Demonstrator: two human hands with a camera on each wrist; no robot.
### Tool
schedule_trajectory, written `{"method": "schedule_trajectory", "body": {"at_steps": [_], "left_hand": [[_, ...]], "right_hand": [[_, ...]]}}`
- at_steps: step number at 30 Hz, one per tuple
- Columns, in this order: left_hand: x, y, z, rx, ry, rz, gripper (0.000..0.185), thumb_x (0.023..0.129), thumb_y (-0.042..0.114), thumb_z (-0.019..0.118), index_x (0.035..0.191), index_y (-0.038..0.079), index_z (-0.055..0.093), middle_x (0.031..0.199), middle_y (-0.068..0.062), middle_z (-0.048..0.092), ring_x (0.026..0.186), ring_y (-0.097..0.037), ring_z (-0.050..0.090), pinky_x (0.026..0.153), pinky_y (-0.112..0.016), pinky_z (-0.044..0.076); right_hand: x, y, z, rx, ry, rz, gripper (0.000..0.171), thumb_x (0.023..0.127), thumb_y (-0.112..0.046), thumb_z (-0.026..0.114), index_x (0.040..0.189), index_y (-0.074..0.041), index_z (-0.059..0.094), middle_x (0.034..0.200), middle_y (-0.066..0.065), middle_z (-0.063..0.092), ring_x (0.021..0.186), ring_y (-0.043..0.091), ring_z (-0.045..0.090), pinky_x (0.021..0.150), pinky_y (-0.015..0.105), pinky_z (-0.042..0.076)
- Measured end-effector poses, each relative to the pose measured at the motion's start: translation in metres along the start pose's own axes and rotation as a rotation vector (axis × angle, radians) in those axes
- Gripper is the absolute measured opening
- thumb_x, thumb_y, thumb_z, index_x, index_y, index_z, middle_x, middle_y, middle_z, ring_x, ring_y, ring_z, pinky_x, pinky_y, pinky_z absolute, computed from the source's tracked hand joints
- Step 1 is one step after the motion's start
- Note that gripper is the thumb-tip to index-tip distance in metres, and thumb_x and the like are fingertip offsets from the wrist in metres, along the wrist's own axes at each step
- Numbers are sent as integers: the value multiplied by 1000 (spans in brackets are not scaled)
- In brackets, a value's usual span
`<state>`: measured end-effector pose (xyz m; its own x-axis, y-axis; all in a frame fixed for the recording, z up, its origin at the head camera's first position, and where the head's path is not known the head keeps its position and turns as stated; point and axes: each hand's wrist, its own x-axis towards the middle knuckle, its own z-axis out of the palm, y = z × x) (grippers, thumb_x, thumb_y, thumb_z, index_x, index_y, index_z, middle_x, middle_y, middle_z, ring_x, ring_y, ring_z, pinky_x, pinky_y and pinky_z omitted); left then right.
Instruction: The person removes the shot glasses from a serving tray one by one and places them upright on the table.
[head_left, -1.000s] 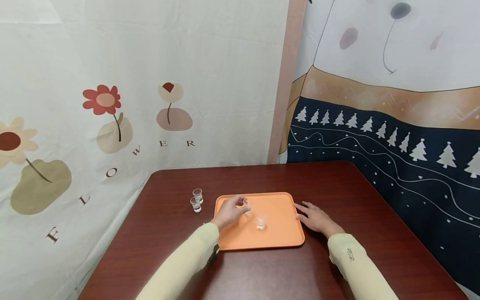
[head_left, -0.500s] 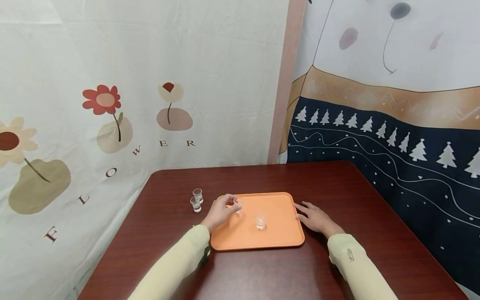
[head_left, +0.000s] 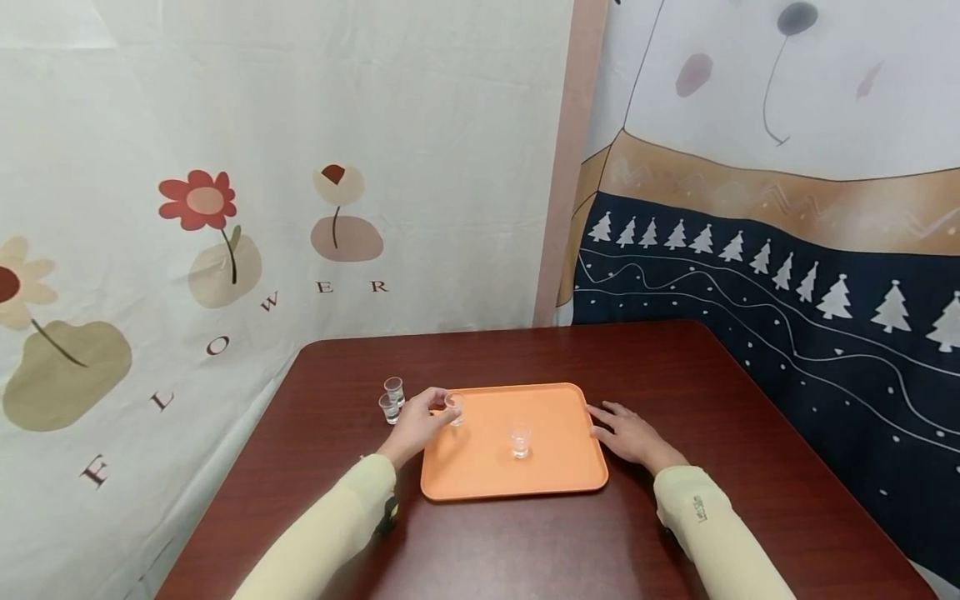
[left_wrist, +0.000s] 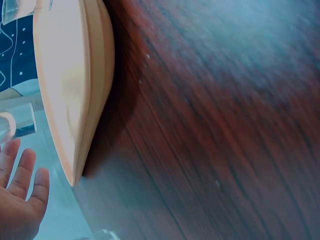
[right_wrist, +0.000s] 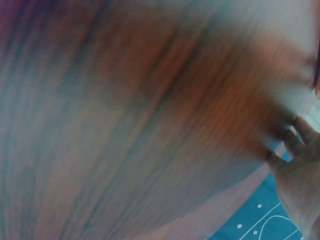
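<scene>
My left hand [head_left: 437, 410] pinches a small clear glass [head_left: 453, 409] by its rim, just over the left edge of an orange tray [head_left: 555, 475]. A second small glass [head_left: 521, 442] stands upright near the tray's middle. Two more small glasses [head_left: 390, 399] stand close together on the dark red table [head_left: 675, 375], just left of my left hand. My right hand [head_left: 613, 422] lies flat on the table, fingers straight, beside the tray's right edge. In the left wrist view the tray's rim [left_wrist: 87, 85] and my fingertips [left_wrist: 22, 175] show; the right wrist view is blurred.
Printed fabric hangs behind and along both sides of the table: flowers on the left [head_left: 202, 200], a dark band with white trees on the right [head_left: 750, 267]. The table's left edge runs close to the two standing glasses.
My left hand has carried the glass leftward across the tray, from its upper middle to its left edge. The right hand and the other glasses have stayed put.
</scene>
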<state>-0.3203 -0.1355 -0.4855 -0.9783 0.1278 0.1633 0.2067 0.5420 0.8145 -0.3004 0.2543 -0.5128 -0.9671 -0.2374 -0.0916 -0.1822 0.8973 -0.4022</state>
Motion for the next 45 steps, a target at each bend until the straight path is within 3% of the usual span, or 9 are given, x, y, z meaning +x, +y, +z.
{"method": "schedule_trajectory", "body": {"at_steps": [11, 19, 28, 45], "left_hand": [[-14, -12, -21, -24, 20, 11, 27, 89, 19, 77, 110, 5, 66, 101, -4, 70, 97, -21, 65, 85, -36, 53], [-28, -22, -41, 35, 61, -27, 35, 87, 24, 78, 114, 6, 67, 106, -6, 71, 101, -24, 64, 91, -42, 50], [-37, -43, -62, 70, 108, -78, 34, 89, 23, 76, 116, 6, 65, 109, -9, 70, 102, -25, 65, 91, -42, 49], [-39, -59, -71, 108, 132, -121, 38, 91, 21, 74, 119, -1, 62, 112, -17, 68, 106, -33, 61, 93, -48, 46]], "right_hand": [[-2, 1, -1, -3, 4, -13, 54, 103, -38, 51, 152, -16, 42, 151, 28, 35, 137, 50, 33, 106, 66, 29], [-3, 1, 0, 8, -1, -15, 55, 103, -39, 51, 152, -16, 42, 151, 29, 35, 136, 52, 33, 106, 67, 28], [-2, 1, -1, 5, -1, -12, 55, 103, -40, 51, 152, -17, 42, 152, 28, 34, 136, 52, 33, 106, 67, 29], [-1, 3, 1, 7, 4, -8, 54, 103, -40, 51, 152, -17, 43, 152, 27, 34, 137, 50, 33, 106, 66, 29]]}}
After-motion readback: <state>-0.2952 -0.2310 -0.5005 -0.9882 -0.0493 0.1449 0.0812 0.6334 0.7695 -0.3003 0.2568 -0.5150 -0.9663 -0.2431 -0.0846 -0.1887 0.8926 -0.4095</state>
